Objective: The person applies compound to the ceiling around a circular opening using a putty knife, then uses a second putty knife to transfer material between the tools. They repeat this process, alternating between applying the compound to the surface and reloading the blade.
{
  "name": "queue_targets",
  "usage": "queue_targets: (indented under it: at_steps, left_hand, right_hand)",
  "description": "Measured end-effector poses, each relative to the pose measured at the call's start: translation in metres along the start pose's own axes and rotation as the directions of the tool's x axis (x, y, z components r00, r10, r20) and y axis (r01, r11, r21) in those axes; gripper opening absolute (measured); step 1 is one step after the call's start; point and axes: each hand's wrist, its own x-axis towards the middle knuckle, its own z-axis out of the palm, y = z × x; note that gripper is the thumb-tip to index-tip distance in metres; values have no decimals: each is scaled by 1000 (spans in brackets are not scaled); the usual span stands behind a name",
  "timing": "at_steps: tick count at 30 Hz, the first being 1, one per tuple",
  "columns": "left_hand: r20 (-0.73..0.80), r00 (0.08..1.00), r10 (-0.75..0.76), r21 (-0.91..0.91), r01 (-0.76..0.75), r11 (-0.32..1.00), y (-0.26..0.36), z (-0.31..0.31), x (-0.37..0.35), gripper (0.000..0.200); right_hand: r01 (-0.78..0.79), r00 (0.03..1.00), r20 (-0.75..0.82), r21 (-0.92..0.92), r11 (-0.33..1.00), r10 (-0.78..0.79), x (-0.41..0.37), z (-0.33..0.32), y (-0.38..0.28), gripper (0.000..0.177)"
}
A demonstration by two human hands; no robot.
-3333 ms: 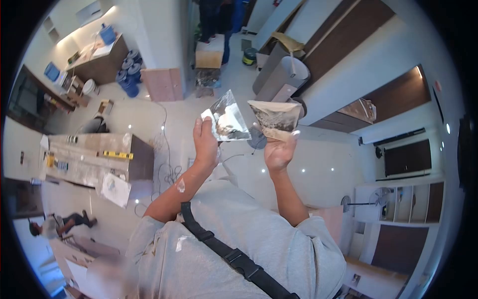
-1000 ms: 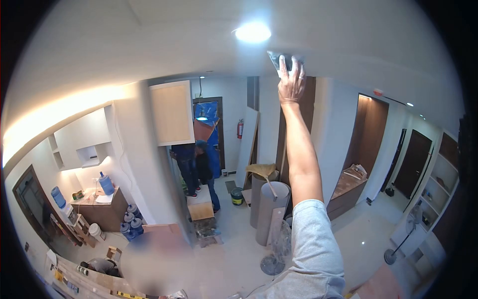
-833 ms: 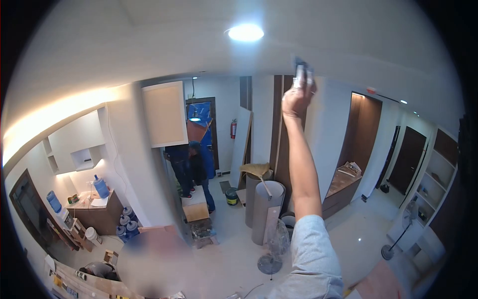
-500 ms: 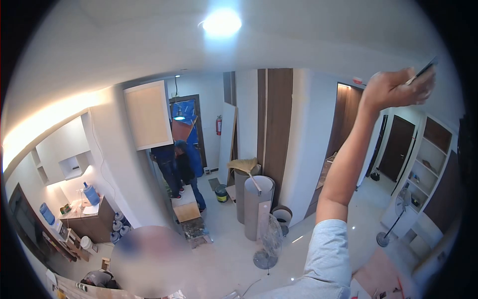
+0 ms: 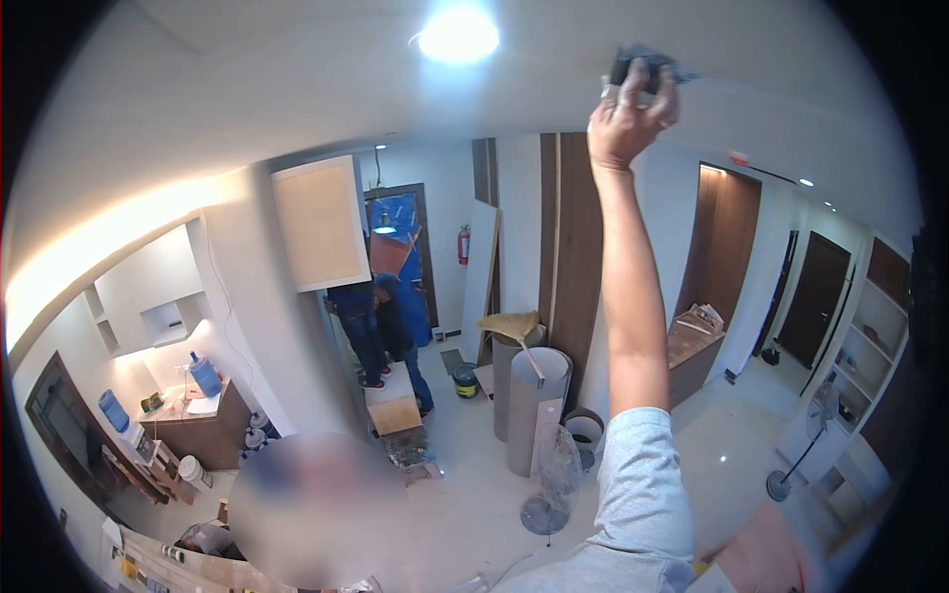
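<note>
My right hand is raised high on a bare arm with a grey sleeve. Its fingers are closed around a dark flat block, whose exact kind I cannot make out. The block is up at the white ceiling and appears to lie against it, to the right of a bright round ceiling light. Thin greyish edges stick out at the block's right side, smeared by motion. My left hand is out of view.
Below stand large grey rolls with a broom on top, and a fan. Two people are by a hanging cabinet, one on a low bench. A blurred patch hides the lower left. Another fan stands right.
My right hand has swept left along the ceiling with the dark block, from the far right towards the light. The view has turned slightly, so the room sits further right.
</note>
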Motion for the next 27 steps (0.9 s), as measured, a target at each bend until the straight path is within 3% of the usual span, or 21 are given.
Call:
queue_targets:
  at_steps: [5,7,9,13,17,20,25,27]
  left_hand:
    - [-55,998,18,-80,-22,997,-3,-14,-17,38]
    - [-67,997,24,-104,-31,994,-4,-19,-22,38]
    - [-66,997,37,-129,-46,991,-6,-22,-25,38]
    - [-76,997,21,-151,-33,988,-15,-25,-22,37]
    - [-61,998,-3,-83,-3,997,-9,-18,-24,38]
    - [-7,1000,-3,-157,2,988,-7,-7,-21,39]
    - [22,1000,-3,-116,6,993,-7,1,-6,38]
    - [36,999,-3,-106,7,994,-7,3,-4,38]
  right_hand:
    - [-50,991,129,41,998,44,-58,36,-28,62]
    - [-149,969,212,70,986,131,-73,36,-43,64]
    - [-188,942,292,48,981,166,-89,30,-49,52]
    - [-512,847,254,155,845,466,-77,-10,-66,36]
    - [-376,925,30,233,897,380,-22,-71,-52,38]
    - [-94,989,-108,108,990,106,59,-115,-37,41]
    - [258,920,-272,-122,958,-282,180,-143,-34,40]
    - [292,899,-285,-175,940,-332,203,-142,-42,39]
